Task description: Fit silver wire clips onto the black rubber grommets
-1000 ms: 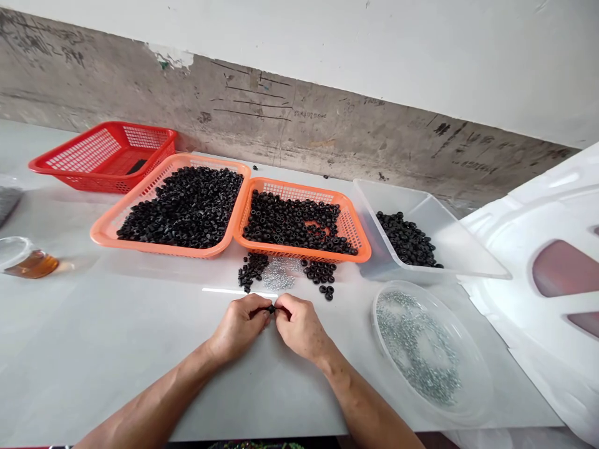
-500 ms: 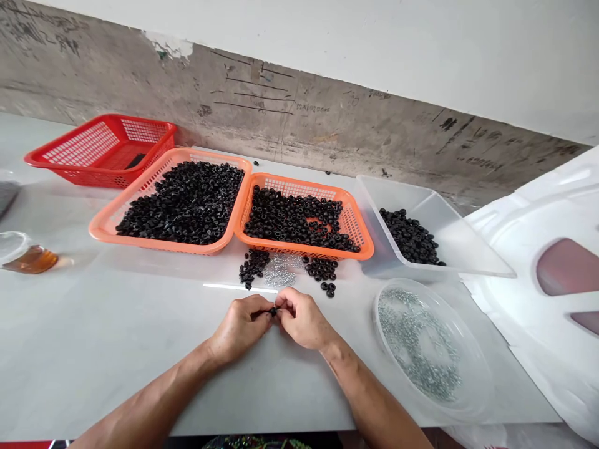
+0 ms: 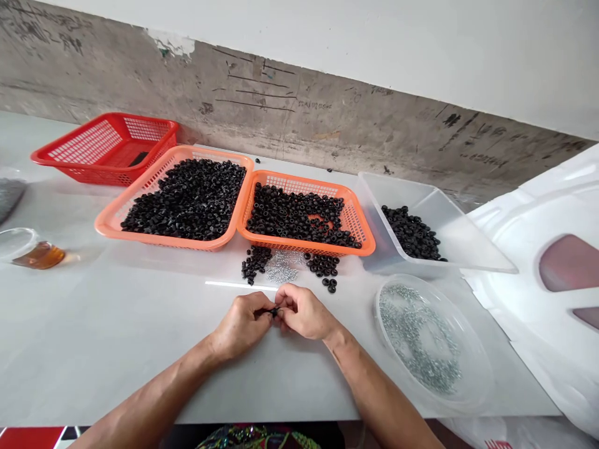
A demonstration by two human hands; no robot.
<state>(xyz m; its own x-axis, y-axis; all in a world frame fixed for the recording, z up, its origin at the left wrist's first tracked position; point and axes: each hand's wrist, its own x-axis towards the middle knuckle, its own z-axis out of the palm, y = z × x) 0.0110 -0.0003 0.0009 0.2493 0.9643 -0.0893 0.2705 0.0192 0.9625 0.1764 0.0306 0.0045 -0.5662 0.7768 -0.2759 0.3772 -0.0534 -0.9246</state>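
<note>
My left hand (image 3: 244, 324) and my right hand (image 3: 303, 312) meet fingertip to fingertip above the table. Between them is a small black part (image 3: 274, 312), pinched by both; the fingers hide most of it. Just beyond lie three loose groups: short black cylindrical pieces (image 3: 255, 262), tiny shiny silver balls (image 3: 281, 268) and black rings (image 3: 322, 265). Behind these, an orange basket (image 3: 367, 246) holds black rings. Left of it, a larger pale orange basket (image 3: 105, 227) is heaped with small black pieces.
A red basket (image 3: 79, 174) stands at the back left. Near the left edge is a clear cup (image 3: 42, 255) with amber liquid. To the right are a clear bin (image 3: 461, 240) with black parts, a round clear tub (image 3: 477, 374) of tiny shiny balls and a white plastic shape (image 3: 515, 280).
Both hands stay together on the small black part, with only slight finger movement on the right. The whole view has shifted a little.
</note>
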